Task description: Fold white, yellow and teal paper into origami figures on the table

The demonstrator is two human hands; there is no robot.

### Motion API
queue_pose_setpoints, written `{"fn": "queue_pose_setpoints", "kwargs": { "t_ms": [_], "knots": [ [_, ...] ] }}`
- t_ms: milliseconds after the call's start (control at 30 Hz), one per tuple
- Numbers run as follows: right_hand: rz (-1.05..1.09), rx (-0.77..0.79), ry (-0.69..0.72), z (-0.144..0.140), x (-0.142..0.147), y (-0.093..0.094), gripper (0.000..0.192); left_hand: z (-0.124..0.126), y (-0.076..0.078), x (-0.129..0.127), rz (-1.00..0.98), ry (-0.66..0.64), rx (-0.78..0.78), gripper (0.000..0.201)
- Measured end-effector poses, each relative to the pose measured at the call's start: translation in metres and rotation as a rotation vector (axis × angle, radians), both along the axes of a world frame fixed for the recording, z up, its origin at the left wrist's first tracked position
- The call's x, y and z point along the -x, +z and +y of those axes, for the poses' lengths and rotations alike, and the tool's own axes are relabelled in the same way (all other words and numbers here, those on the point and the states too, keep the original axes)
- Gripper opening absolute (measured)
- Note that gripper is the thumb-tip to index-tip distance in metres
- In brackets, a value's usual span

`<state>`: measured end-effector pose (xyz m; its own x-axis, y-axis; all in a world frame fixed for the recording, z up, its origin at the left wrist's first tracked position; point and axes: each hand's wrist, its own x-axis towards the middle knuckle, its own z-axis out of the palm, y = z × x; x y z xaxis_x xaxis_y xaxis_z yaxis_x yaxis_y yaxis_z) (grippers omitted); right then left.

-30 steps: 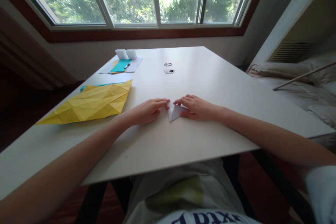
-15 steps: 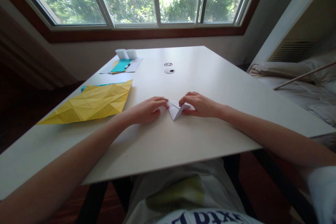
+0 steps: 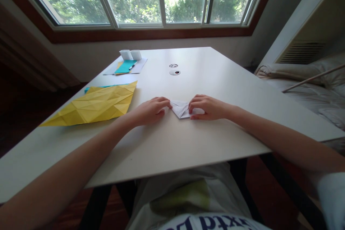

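A small folded sheet of white paper (image 3: 180, 109) lies on the white table in front of me, with crease lines across its face and a point toward me. My left hand (image 3: 152, 111) rests at its left corner, curved fingertips pressing the paper down and the thumb tucked below. At the right side, my right hand (image 3: 208, 107) pinches the paper between thumb and fingers. Part of the right edge is hidden behind those fingers.
A large creased yellow paper (image 3: 94, 104) lies left of my left arm, with blue paper under it. Farther back are a teal sheet (image 3: 126, 67), a pen (image 3: 132, 66) and two white containers (image 3: 130, 55). Two round discs (image 3: 175, 72) sit mid-table.
The flap my right hand held raised now lies flatter across the paper, and the near point looks blunter. My right hand has shifted slightly right; my left stays at the left corner.
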<state>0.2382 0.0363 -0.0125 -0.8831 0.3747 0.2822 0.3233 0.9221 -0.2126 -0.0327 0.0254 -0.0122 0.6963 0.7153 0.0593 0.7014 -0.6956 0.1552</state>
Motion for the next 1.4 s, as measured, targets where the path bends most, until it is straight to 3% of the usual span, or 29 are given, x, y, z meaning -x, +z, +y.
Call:
{"fn": "queue_pose_setpoints", "kwargs": {
  "t_ms": [233,433,667,833,1000,1167,1400],
  "knots": [
    [-0.002,-0.002,-0.017,0.008,-0.006,-0.001,0.019,0.002,-0.003,0.000,0.030,0.005,-0.078,0.040],
    [-0.012,-0.027,-0.059,0.014,-0.012,-0.002,0.020,0.002,-0.004,0.001,0.038,-0.072,-0.168,0.036],
    [-0.052,-0.058,-0.213,0.012,-0.015,0.001,0.020,-0.007,0.003,-0.008,0.071,-0.120,-0.254,0.032],
    [-0.082,-0.109,-0.339,0.005,-0.008,0.000,0.032,-0.016,0.004,-0.015,0.012,-0.181,-0.253,0.028],
    [-0.060,-0.132,-0.419,0.004,-0.002,-0.006,0.029,-0.021,0.002,-0.019,-0.044,-0.188,-0.208,0.029],
    [0.030,-0.054,-0.395,0.007,0.001,-0.011,0.030,-0.022,0.003,-0.021,-0.091,-0.196,-0.160,0.030],
    [0.162,0.091,-0.391,0.012,0.000,-0.014,0.018,-0.019,-0.001,-0.018,-0.190,-0.108,-0.159,0.034]
  ]
}}
